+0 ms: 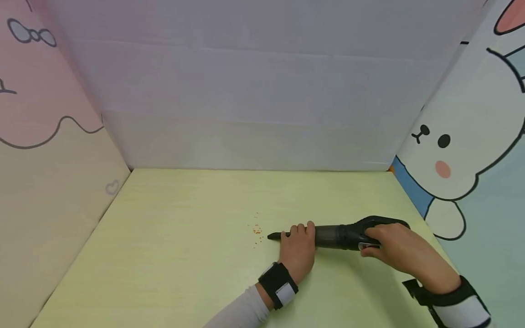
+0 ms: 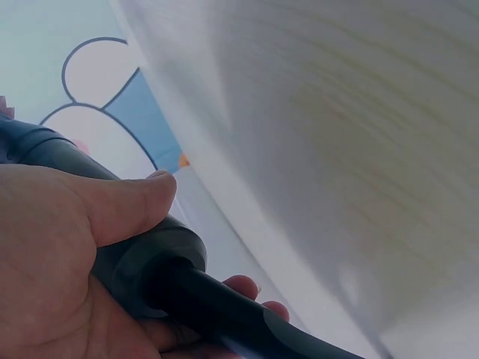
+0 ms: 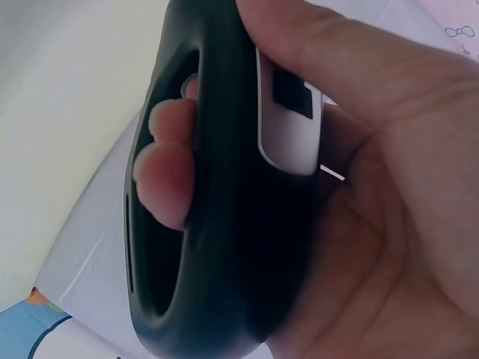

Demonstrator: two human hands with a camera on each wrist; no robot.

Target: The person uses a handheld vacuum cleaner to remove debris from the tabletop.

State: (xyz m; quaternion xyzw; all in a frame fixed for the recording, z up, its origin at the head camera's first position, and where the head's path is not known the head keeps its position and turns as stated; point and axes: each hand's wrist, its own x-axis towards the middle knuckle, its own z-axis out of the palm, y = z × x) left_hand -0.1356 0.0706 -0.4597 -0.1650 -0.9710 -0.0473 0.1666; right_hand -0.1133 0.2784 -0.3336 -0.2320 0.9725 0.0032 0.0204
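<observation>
A black handheld vacuum cleaner (image 1: 328, 236) lies across the right half of the view, its narrow nozzle (image 1: 274, 236) pointing left. My left hand (image 1: 298, 248) holds its front end, where the nozzle joins the body; in the left wrist view the thumb lies along the dark barrel (image 2: 161, 254). Around the rear handle (image 3: 217, 187) my right hand (image 1: 399, 246) is wrapped, with fingertips (image 3: 166, 183) showing through the handle's opening. Small orange crumbs (image 1: 257, 231) are scattered on the table just left of the nozzle tip. Whether the tip touches the table cannot be told.
The pale yellow table (image 1: 164, 255) is enclosed by a whitish back wall (image 1: 254, 100), a pink and cream left panel (image 1: 49, 191) and a right panel (image 1: 484, 136) with a cartoon bunny. Both wrists wear black straps (image 1: 274, 281).
</observation>
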